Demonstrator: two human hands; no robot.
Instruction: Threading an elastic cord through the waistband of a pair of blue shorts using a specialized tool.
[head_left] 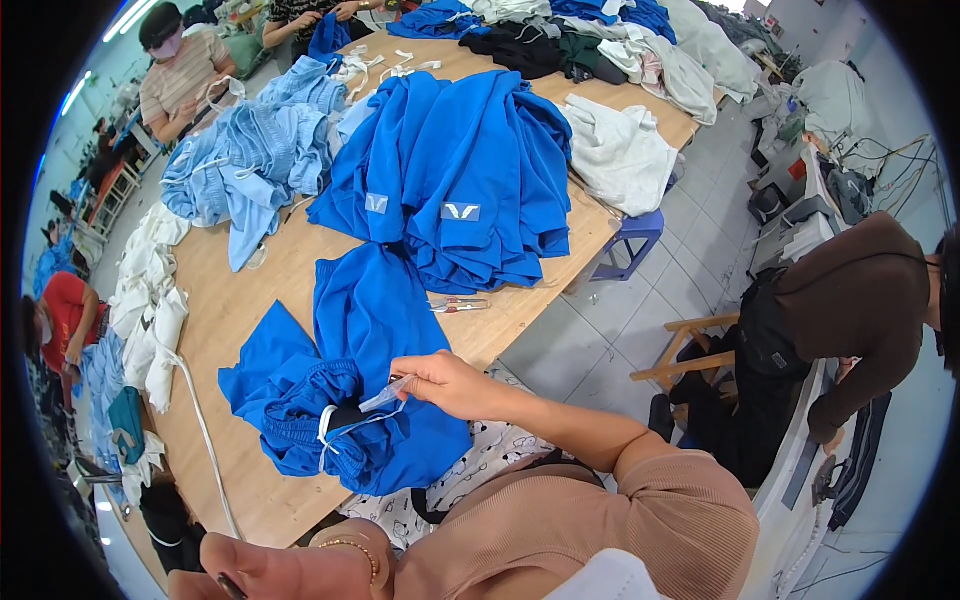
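My right hand (445,383) is closed in a pinch on a pale translucent strip (385,396), which slants down toward a bunched pair of blue shorts (370,310). Its exact kind is too small to make out. The gathered elastic waistband (310,385) faces up, with a black patch (346,416) inside and a white drawstring (325,425) looped over it. Close to the camera at the lower left is my left hand (270,568), raised off the garment, with a beaded bracelet at the wrist. Its fingers are partly cut off by the picture's edge.
A tall pile of blue shorts (450,170) stands beyond the work, with small metal thread snips (458,304) near it. Light blue garments (255,145) lie left of the pile, white cloth (620,150) right. A person in brown (855,300) sits at the right; others work around the table.
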